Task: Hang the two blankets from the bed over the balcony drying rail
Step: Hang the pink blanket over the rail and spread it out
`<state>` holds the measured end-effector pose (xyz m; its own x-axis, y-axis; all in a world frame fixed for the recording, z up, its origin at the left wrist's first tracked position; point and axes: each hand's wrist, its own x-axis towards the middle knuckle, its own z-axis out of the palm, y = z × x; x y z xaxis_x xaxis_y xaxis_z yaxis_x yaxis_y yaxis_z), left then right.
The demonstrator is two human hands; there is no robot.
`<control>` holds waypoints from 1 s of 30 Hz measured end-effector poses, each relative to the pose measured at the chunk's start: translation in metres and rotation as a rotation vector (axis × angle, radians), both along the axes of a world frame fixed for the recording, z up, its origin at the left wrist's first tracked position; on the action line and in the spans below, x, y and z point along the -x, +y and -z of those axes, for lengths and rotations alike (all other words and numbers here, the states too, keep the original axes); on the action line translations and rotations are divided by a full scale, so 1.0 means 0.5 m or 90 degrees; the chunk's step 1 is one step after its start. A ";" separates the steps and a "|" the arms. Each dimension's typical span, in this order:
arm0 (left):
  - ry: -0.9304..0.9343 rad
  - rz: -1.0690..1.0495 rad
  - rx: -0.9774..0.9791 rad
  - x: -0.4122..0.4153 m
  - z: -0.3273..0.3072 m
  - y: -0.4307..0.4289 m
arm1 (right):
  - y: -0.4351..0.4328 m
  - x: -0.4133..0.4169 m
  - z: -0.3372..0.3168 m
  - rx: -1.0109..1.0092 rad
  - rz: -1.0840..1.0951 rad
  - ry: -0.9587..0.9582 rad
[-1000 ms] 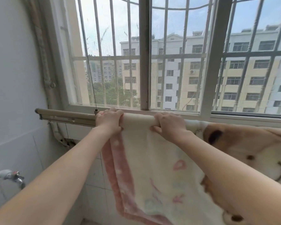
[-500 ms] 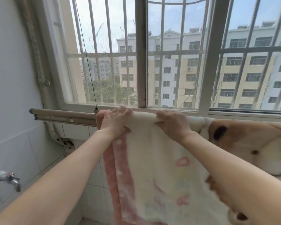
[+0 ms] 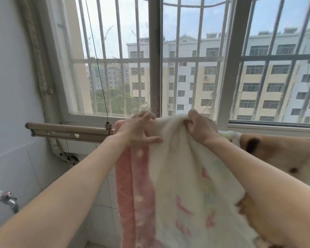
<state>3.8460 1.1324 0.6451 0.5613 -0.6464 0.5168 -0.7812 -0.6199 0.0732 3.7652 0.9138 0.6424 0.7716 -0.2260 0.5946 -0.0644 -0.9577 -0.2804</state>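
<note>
A cream blanket with a pink border (image 3: 174, 176) hangs over the beige drying rail (image 3: 68, 129) below the window. My left hand (image 3: 138, 129) lies on its top fold near the pink edge, fingers spread and bent like claws, thumb out across the cloth. My right hand (image 3: 199, 127) grips a bunch of the cream fabric and lifts it a little above the rail. To the right, a second blanket, cream with brown patches (image 3: 279, 156), is draped over the same rail, partly behind my right forearm.
The barred window (image 3: 154, 59) stands just behind the rail. A thin cord with a metal clamp (image 3: 108, 125) comes down onto the rail left of the blanket. A tap (image 3: 5, 199) sticks out of the tiled wall at lower left.
The pink-bordered blanket has shifted, its pink edge now hanging further left. My right hand went from pressing on the fold to bunching and raising it. My left fingers have spread.
</note>
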 end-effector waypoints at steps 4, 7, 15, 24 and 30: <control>0.180 -0.040 -0.090 -0.010 -0.027 0.007 | -0.001 0.000 -0.010 -0.015 0.002 0.043; 0.213 0.028 -0.051 -0.016 -0.045 0.007 | 0.005 0.002 -0.018 -0.020 0.003 0.081; -0.102 -0.158 -0.061 -0.014 -0.062 -0.021 | 0.012 0.008 -0.034 -0.019 -0.024 0.183; 0.092 -0.179 0.019 -0.029 -0.006 -0.025 | 0.033 0.014 -0.021 -0.013 -0.055 0.159; 0.099 -0.129 -0.091 0.015 -0.001 -0.009 | 0.061 0.048 -0.002 0.235 -0.151 -0.079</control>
<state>3.8383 1.1280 0.6457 0.7517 -0.5734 0.3259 -0.6270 -0.7745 0.0834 3.7412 0.9441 0.6435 0.6939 0.1929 0.6938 0.1814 -0.9792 0.0907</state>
